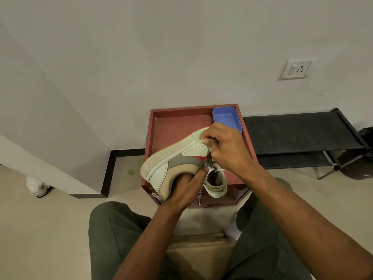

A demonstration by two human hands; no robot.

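A pale green and white sneaker (171, 158) with grey, tan and red panels is tipped on its side above a reddish-brown cabinet top (171, 126). My left hand (186, 188) grips it from below at the heel opening. My right hand (226, 146) curls over the toe end, fingers pinching at the laces. A second matching sneaker (216, 182) lies under the hands on the cabinet, partly hidden.
A blue plastic tray (227, 118) sits at the cabinet's back right corner. A black low rack (298, 132) stands to the right against the wall. A wall socket (295, 69) is above it. My knees in dark trousers frame the bottom of the view.
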